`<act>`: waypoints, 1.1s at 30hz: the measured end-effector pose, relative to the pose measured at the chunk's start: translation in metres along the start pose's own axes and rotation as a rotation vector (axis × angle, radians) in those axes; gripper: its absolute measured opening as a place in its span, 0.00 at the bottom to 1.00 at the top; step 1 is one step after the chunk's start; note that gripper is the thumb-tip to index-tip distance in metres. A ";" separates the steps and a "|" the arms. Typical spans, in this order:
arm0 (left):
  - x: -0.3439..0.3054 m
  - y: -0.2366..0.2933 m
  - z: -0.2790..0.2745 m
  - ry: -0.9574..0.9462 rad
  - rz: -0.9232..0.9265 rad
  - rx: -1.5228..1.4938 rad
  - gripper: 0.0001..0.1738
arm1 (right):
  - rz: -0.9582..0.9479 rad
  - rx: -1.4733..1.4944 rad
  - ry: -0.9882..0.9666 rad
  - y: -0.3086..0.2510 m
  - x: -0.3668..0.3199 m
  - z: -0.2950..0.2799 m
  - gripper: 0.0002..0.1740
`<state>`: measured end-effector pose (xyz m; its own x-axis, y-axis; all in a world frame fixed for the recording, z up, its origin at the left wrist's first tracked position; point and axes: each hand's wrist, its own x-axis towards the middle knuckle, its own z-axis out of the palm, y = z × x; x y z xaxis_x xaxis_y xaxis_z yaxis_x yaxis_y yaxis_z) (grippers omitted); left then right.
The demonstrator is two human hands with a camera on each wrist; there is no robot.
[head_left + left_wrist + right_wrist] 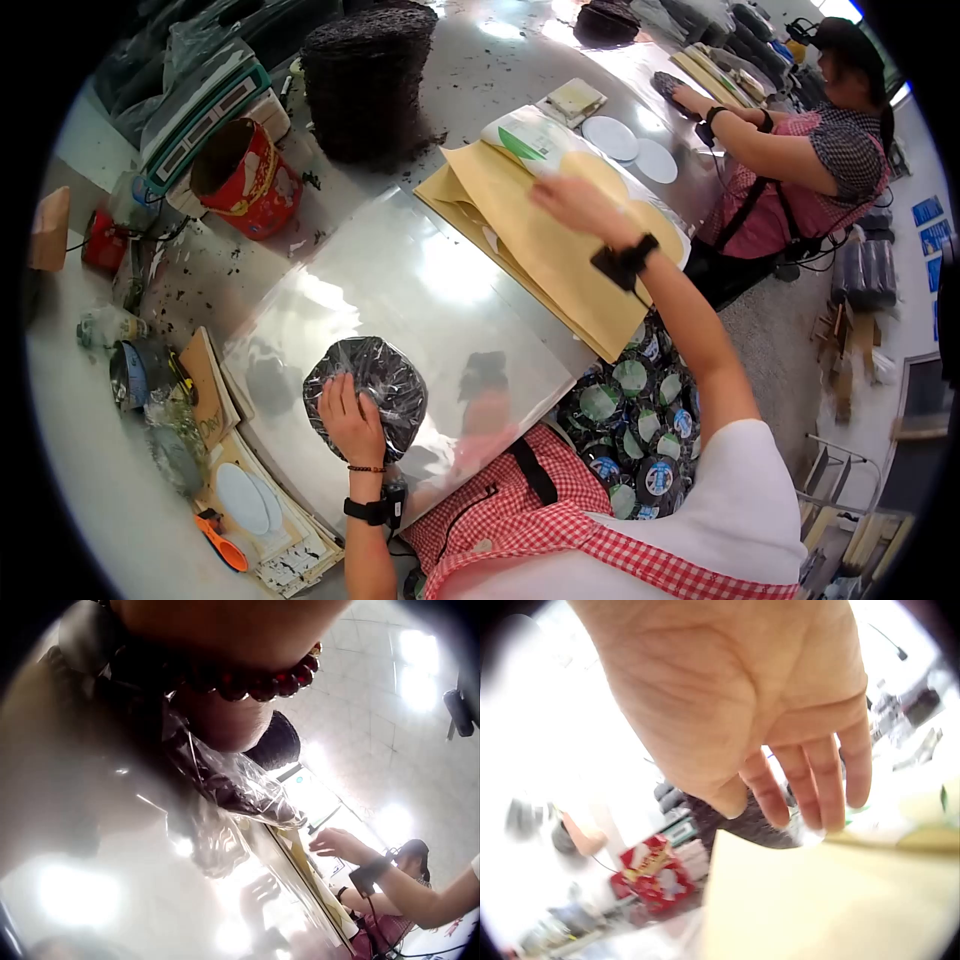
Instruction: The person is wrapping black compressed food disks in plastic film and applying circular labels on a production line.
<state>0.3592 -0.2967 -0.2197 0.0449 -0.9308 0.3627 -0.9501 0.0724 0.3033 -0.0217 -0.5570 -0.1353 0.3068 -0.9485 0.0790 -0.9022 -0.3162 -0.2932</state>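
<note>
A dark round cake [405, 385] wrapped in clear, wrinkled plastic lies on the shiny metal table. My left hand [352, 420] rests on it with fingers laid across the top. In the left wrist view, the plastic wrap [247, 791] shows beneath the heel of that hand. Over a stack of yellow paper sheets [560, 255] is my right hand [585, 208], blurred in the head view. The right wrist view shows its fingers [826, 780] fairly straight, the tips right at the upper edge of a yellow sheet [780, 900].
A tall stack of dark discs [365, 85] stands at the back beside a red bucket [250, 185] and a scale [205, 125]. White paper discs [240, 498] and orange-handled scissors [224, 548] lie left. Many labelled round packs [640, 430] sit below the table edge. Another person [800, 150] works at right.
</note>
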 end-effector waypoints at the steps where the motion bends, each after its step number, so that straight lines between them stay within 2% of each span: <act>1: 0.005 -0.002 -0.001 0.003 0.007 0.013 0.20 | -0.018 -0.098 0.130 0.007 0.024 0.008 0.18; 2: -0.006 -0.015 0.010 -0.034 0.009 0.051 0.21 | -0.019 -0.093 0.128 0.022 0.040 0.017 0.18; 3: -0.007 -0.016 0.009 -0.032 0.004 0.064 0.21 | 0.007 -0.223 0.061 0.038 0.061 0.036 0.16; 4: -0.006 -0.018 0.008 -0.034 -0.005 0.066 0.21 | 0.029 -0.344 -0.009 0.032 0.077 0.046 0.14; 5: -0.008 -0.013 0.008 -0.033 -0.007 0.050 0.22 | 0.027 -0.341 -0.010 0.032 0.079 0.044 0.14; 7: -0.006 -0.012 0.011 -0.044 -0.024 0.053 0.22 | -0.026 -0.444 -0.180 0.032 0.090 0.046 0.13; 9: -0.008 -0.012 0.009 -0.037 -0.014 0.065 0.22 | -0.001 -0.426 -0.196 0.053 0.102 0.047 0.13; 11: -0.012 -0.017 0.013 -0.057 -0.012 0.065 0.22 | -0.055 -0.129 -0.133 0.076 0.106 0.029 0.15; 12: -0.009 -0.014 0.010 -0.042 -0.008 0.057 0.22 | 0.072 0.007 -0.162 0.079 0.105 0.022 0.20; 13: -0.006 -0.011 0.008 -0.027 -0.006 0.052 0.22 | 0.070 0.006 -0.166 0.080 0.103 0.025 0.20; 16: -0.007 -0.011 0.008 -0.030 -0.006 0.059 0.22 | 0.026 -0.095 0.025 0.081 0.088 0.044 0.27; 17: -0.008 -0.012 0.010 -0.029 -0.011 0.060 0.22 | 0.021 -0.096 0.023 0.085 0.091 0.046 0.27; 19: -0.008 -0.016 0.011 -0.017 -0.009 0.047 0.22 | 0.213 0.094 0.121 0.099 0.109 0.043 0.22; 20: -0.009 -0.017 0.012 -0.008 -0.010 0.064 0.22 | 0.155 0.112 0.257 0.105 0.113 0.037 0.19; 21: -0.006 -0.015 0.009 0.004 -0.008 0.071 0.21 | 0.091 0.141 0.387 0.105 0.116 0.022 0.17; 22: -0.005 -0.015 0.007 0.020 -0.011 0.068 0.21 | 0.039 0.167 0.438 0.086 0.105 -0.008 0.13; 23: -0.005 -0.016 0.008 0.050 -0.011 0.036 0.20 | -0.041 0.133 0.481 0.066 0.093 -0.039 0.13; 24: -0.005 -0.015 0.006 0.066 -0.014 0.031 0.21 | -0.029 0.076 0.499 0.056 0.084 -0.062 0.13; 25: -0.007 -0.018 0.007 0.079 -0.020 -0.003 0.23 | -0.102 -0.038 0.636 0.028 0.063 -0.081 0.15; 26: -0.012 -0.021 0.013 0.117 -0.062 0.008 0.28 | -0.163 0.016 0.694 -0.003 0.042 -0.097 0.15; 27: -0.014 -0.021 0.010 0.110 -0.122 -0.031 0.33 | -0.003 0.124 0.663 -0.029 0.023 -0.104 0.14; 28: -0.014 -0.021 0.010 0.129 -0.152 -0.068 0.35 | -0.169 0.473 0.669 -0.049 0.007 -0.098 0.12; 29: -0.015 -0.023 0.011 0.122 -0.183 -0.110 0.34 | -0.180 0.673 0.582 -0.060 -0.008 -0.082 0.11; 30: -0.015 -0.027 0.015 0.132 -0.168 -0.166 0.32 | -0.150 0.739 0.400 -0.065 -0.025 -0.052 0.12; 31: -0.016 -0.028 0.018 0.140 -0.145 -0.228 0.31 | -0.051 0.325 0.212 -0.066 -0.035 -0.012 0.18; 32: -0.015 -0.020 0.013 0.140 -0.145 -0.229 0.31 | -0.007 0.777 -0.021 -0.111 -0.069 0.015 0.24; 33: -0.011 -0.009 0.003 0.103 -0.155 0.028 0.29 | -0.350 0.729 -0.166 -0.167 -0.085 0.020 0.25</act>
<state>0.3662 -0.2885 -0.2292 0.2218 -0.8883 0.4022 -0.9375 -0.0809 0.3384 0.1091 -0.4233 -0.1124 0.6257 -0.7644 0.1554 -0.3406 -0.4470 -0.8271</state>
